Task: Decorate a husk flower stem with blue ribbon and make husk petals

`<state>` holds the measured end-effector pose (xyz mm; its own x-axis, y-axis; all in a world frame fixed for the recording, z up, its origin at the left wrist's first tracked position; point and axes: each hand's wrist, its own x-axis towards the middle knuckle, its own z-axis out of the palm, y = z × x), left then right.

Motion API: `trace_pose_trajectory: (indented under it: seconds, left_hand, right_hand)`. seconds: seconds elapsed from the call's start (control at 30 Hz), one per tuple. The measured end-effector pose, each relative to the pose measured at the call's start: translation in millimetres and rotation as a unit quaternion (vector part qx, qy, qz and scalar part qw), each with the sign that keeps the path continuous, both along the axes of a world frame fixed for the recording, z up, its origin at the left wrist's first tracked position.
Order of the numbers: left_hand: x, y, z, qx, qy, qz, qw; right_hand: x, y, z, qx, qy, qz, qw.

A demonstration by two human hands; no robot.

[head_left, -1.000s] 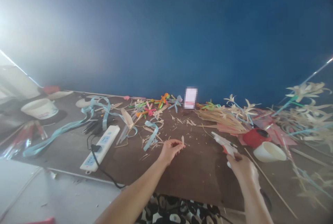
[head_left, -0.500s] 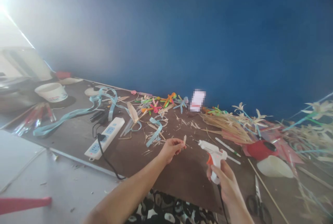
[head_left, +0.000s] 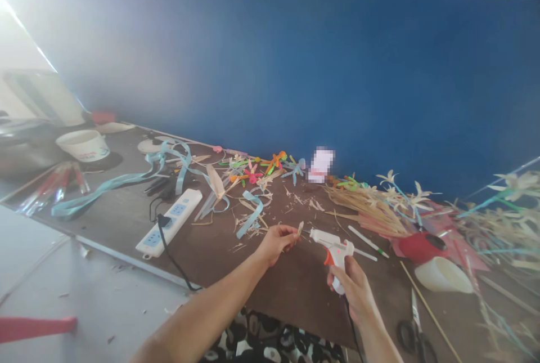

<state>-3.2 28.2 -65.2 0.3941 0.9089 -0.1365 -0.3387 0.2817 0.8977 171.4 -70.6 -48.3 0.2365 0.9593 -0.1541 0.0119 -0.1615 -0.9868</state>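
My left hand (head_left: 278, 243) is closed, pinching a small pale petal-like strip (head_left: 300, 228) upright between thumb and fingertips. In my right hand (head_left: 352, 284) is a white hot glue gun (head_left: 333, 245) with an orange trigger, its handle wrapped by my fingers. The gun's nozzle points left and sits at or very near the pale strip; I cannot tell if they touch. A glue stick sticks out of the gun's back, and a black cord hangs from its handle. Both hands are above the brown table (head_left: 291, 295).
Left stand a white power strip (head_left: 171, 222), blue ribbon (head_left: 113, 186) and a white tub (head_left: 83, 146). Pipe-cleaner flowers (head_left: 253, 173) lie behind my hands. To the right are dried straw (head_left: 371, 205), a red roll (head_left: 422, 245), a pale cup (head_left: 444, 274) and scissors (head_left: 415, 323).
My right hand has moved the glue gun left, bringing its nozzle up to the pale strip. My left hand has stayed almost in place.
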Motion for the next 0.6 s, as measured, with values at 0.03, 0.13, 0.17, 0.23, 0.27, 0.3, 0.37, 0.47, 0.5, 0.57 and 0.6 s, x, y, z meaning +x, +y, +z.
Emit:
trace_pose_trajectory:
  seconds: [0.03,0.13,0.17,0.23,0.27,0.3,0.37,0.47,0.5,0.57,0.6]
  left_hand:
    - [0.1,0.0,0.0,-0.001,0.001,0.002,1.0]
    - [0.4,0.2,0.3,0.002,0.008,0.002,1.0]
    - [0.5,0.2,0.5,0.004,0.01,0.001,1.0]
    - [0.5,0.2,0.7,0.002,0.011,0.001,1.0]
    - [0.5,0.3,0.7,0.001,0.01,0.001,1.0]
    - [0.6,0.3,0.8,0.0,0.008,0.001,1.0]
    - [0.7,0.4,1.0,-0.002,0.006,0.002,1.0]
    - [1.0,0.3,2.0,-0.006,0.013,0.006,1.0]
    - [1.1,0.3,2.4,-0.006,0.017,0.006,1.0]
    - [1.1,0.2,2.9,-0.005,0.02,0.006,1.0]
    - [1.1,0.2,2.9,-0.004,0.019,0.007,1.0]
  right_hand:
    - [-0.3,0.2,0.3,-0.002,0.001,0.0,1.0]
    - [-1.3,1.5,2.6,-0.006,-0.003,0.0,1.0]
    - [-1.6,1.9,3.4,-0.007,-0.006,-0.001,1.0]
    - [-1.8,2.5,4.4,-0.01,-0.015,-0.003,1.0]
    - [-1.7,2.5,4.5,-0.01,-0.018,-0.004,1.0]
    - [-1.5,2.4,4.4,-0.008,-0.021,-0.006,1.0]
    - [-0.7,1.6,3.7,-0.008,-0.021,-0.006,1.0]
    - [0.7,0.2,3.6,-0.013,-0.026,-0.004,1.0]
    - [0.8,0.0,4.3,-0.015,-0.029,-0.004,0.999]
    - [0.5,0.2,6.7,-0.012,-0.031,-0.006,0.999]
    - [0.0,0.8,8.1,-0.01,-0.031,-0.007,0.999]
